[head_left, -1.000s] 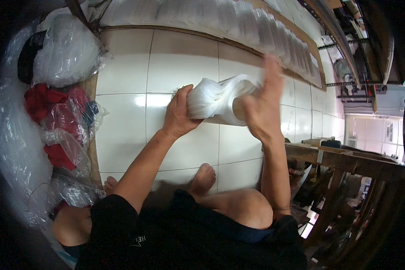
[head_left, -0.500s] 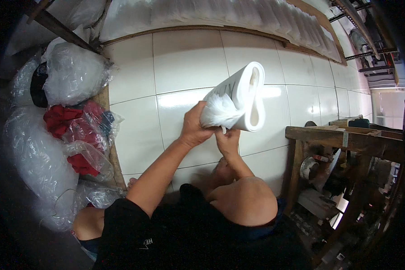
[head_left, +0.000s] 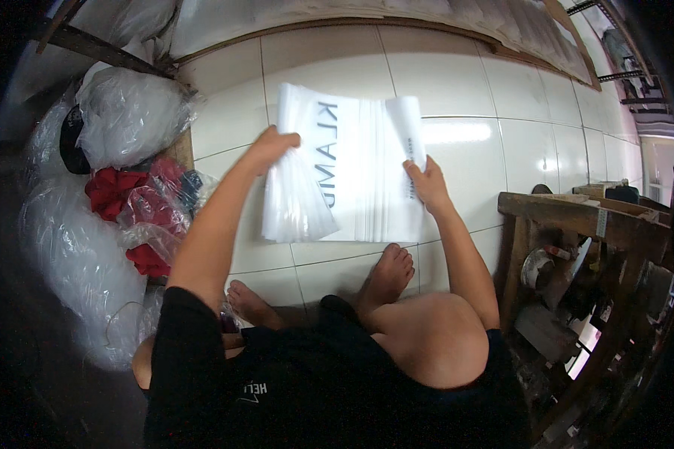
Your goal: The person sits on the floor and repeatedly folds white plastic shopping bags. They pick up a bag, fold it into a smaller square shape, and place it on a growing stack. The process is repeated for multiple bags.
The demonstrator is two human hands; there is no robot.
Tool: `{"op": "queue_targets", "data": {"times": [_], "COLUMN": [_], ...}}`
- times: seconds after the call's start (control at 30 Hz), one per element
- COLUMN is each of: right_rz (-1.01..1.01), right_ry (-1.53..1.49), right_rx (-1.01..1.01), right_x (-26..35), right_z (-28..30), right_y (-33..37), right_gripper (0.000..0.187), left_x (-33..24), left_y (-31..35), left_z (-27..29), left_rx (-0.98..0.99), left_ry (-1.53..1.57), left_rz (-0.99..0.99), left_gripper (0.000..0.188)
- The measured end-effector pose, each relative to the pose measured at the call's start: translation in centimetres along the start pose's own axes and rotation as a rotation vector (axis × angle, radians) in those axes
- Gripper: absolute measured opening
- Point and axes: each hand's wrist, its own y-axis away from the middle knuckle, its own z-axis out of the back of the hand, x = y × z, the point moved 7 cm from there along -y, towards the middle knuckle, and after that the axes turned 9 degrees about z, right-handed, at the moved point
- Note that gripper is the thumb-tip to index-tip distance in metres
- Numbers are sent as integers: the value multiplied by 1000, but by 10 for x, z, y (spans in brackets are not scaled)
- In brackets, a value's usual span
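A stack of thin white plastic bags point(head_left: 363, 165) with dark printed lettering is spread open between my hands, above the tiled floor. On its left edge my left hand point(head_left: 273, 148) is closed, thumb on top, beside loose, fanned-out layers point(head_left: 299, 202). My right hand point(head_left: 429, 185) grips the right edge, its thumb over the upper face and the other fingers partly hidden behind. Fold lines run down the stack right of its middle.
Clear plastic sacks point(head_left: 131, 112), with red cloth point(head_left: 116, 191) in and around them, are piled at the left. A wooden frame point(head_left: 577, 213) with cluttered items beneath stands at the right. Along the far side, a board point(head_left: 307, 26) bears rows of white plastic. My bare feet point(head_left: 389, 277) are below the stack.
The stack, folded over into a thick roll before, is now opened out flat. My hands have moved apart from underneath it to its left and right edges.
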Motion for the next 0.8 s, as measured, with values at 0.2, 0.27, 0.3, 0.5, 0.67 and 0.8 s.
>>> {"op": "queue_targets", "data": {"times": [0.2,0.27,0.3,0.5,0.67,0.8], "right_rz": [510,842,858,1094,858,582], "right_ry": [817,823,513,1064,1229,862], "right_rx": [-179,157,303,796,715,262], "right_x": [94,114,92,87,48,46], "right_z": [-50,-112,-143,-149,-25,67], "right_y": [27,37,33,21,13,13], "right_gripper": [68,45,31,11,22,26], "left_x": [50,50,52,46,43,67], "left_y": [-34,-39,-45,-33,-36,-55], "left_z": [0,2,2,7,1,4], "left_rx": [-157,-123,-96,-166,-122,-85], "left_ry": [-169,-177,-188,-179,-133,-22], "left_rz": [127,131,118,138,92,97], "left_gripper": [81,80,79,73,68,61]}}
